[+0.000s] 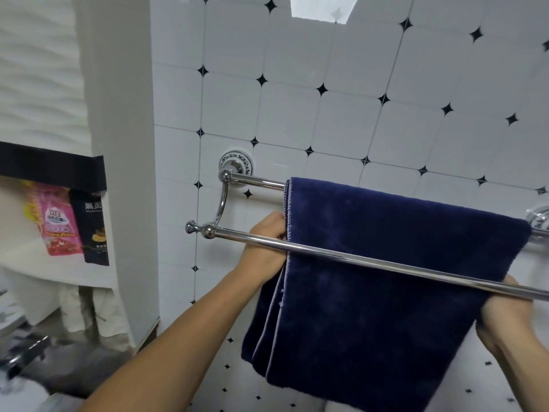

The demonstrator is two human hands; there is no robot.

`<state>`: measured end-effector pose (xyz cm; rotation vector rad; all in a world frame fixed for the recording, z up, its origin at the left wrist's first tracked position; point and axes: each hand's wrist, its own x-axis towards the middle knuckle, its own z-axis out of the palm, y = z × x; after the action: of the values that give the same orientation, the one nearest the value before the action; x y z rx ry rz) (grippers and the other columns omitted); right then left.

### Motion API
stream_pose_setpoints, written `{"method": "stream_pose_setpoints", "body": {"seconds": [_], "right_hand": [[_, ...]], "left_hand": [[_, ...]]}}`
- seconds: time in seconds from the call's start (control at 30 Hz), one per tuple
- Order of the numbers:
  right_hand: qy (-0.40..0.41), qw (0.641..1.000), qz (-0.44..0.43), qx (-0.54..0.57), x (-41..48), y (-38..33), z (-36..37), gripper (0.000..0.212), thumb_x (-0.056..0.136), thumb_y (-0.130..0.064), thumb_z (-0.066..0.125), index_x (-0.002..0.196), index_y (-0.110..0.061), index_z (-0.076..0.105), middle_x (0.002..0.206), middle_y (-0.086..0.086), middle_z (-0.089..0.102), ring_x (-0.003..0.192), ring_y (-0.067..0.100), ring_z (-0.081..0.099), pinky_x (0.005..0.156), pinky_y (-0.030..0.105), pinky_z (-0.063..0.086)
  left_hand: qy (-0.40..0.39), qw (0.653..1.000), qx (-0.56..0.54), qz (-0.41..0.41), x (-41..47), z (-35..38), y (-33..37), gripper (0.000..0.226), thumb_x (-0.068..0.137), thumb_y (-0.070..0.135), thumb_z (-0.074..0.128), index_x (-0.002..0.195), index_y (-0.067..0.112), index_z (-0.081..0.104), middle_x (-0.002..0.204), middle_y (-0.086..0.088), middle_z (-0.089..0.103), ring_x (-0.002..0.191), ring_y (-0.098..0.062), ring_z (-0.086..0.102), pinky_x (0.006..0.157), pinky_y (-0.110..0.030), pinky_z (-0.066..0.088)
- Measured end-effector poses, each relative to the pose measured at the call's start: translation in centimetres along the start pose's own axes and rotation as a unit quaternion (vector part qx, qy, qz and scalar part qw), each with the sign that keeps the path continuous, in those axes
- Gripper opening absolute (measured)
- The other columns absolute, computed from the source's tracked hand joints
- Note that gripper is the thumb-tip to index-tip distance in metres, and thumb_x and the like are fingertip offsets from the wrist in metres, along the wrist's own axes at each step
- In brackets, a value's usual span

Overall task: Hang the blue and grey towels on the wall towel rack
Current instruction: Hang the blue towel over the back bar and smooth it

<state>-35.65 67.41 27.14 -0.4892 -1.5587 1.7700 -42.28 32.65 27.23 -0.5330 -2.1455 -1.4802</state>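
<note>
A dark blue towel (371, 292) hangs folded over the rear bar of a chrome double-bar towel rack (356, 258) fixed to the tiled wall. The front bar runs across in front of the towel. My left hand (264, 242) grips the towel's left edge just behind the front bar. My right hand (502, 319) pinches the towel's right edge below the front bar. No grey towel is in view.
At the left a white pillar (124, 173) stands beside a shelf holding a pink packet (59, 221) and a black packet (95, 230). A chrome tap (26, 355) shows at the lower left. The rack's right wall mount (539, 217) is at the frame edge.
</note>
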Motion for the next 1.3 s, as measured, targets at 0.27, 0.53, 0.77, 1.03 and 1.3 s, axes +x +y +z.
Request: {"method": "stream_pose_setpoints", "body": {"seconds": [0.27, 0.53, 0.77, 1.03, 1.3], "right_hand": [[0.051, 0.953, -0.194, -0.228, -8.6, 5.0, -4.0, 0.041, 0.083, -0.051, 0.052, 0.064, -0.015, 0.058, 0.061, 0.004, 0.053, 0.055, 0.008, 0.045, 0.055, 0.014, 0.038], [-0.015, 0.762, -0.562, -0.32, -13.3, -8.6, 7.7, 0.049, 0.095, -0.038, 0.057, 0.054, -0.011, 0.056, 0.054, 0.003, 0.051, 0.057, 0.026, 0.049, 0.053, 0.032, 0.029], [-0.206, 0.652, -0.39, -0.617, -16.9, -9.8, 20.8, 0.035, 0.087, -0.049, 0.053, 0.068, -0.019, 0.048, 0.074, -0.003, 0.057, 0.067, 0.023, 0.048, 0.051, 0.028, 0.027], [-0.188, 0.673, -0.438, -0.565, -14.3, -10.4, 17.3, 0.016, 0.082, -0.039, 0.05, 0.078, -0.024, 0.054, 0.065, -0.008, 0.046, 0.075, 0.021, 0.046, 0.053, 0.03, 0.025], [-0.216, 0.673, -0.523, -0.476, -12.6, -9.0, 17.6, 0.017, 0.067, -0.038, 0.052, 0.058, -0.027, 0.044, 0.099, -0.004, 0.053, 0.091, 0.023, 0.043, 0.076, 0.033, 0.025]], "left_hand": [[-0.016, 0.926, -0.35, -0.141, -2.7, 0.6, 3.2, 0.029, 0.099, 0.017, 0.047, 0.076, 0.022, 0.064, 0.066, 0.008, 0.067, 0.061, -0.008, 0.061, 0.055, -0.022, 0.051], [0.041, 0.958, -0.266, -0.097, -1.7, 0.5, 2.4, 0.016, 0.089, 0.0, 0.06, 0.083, 0.012, 0.067, 0.069, 0.004, 0.07, 0.062, -0.004, 0.064, 0.056, -0.02, 0.051], [0.141, 0.957, -0.231, -0.107, -0.7, 0.9, 1.7, 0.024, 0.086, -0.009, 0.053, 0.064, 0.0, 0.054, 0.058, -0.008, 0.045, 0.047, -0.004, 0.042, 0.048, -0.018, 0.037], [0.14, 0.967, -0.204, -0.06, 1.7, -1.1, -0.5, 0.017, 0.083, 0.025, 0.072, 0.071, 0.014, 0.065, 0.084, -0.001, 0.057, 0.069, -0.006, 0.055, 0.071, -0.025, 0.047], [-0.039, 0.971, -0.216, -0.098, -0.4, 0.2, -2.3, 0.017, 0.08, 0.009, 0.075, 0.077, -0.003, 0.062, 0.077, -0.009, 0.064, 0.072, -0.018, 0.058, 0.066, -0.034, 0.05]]}}
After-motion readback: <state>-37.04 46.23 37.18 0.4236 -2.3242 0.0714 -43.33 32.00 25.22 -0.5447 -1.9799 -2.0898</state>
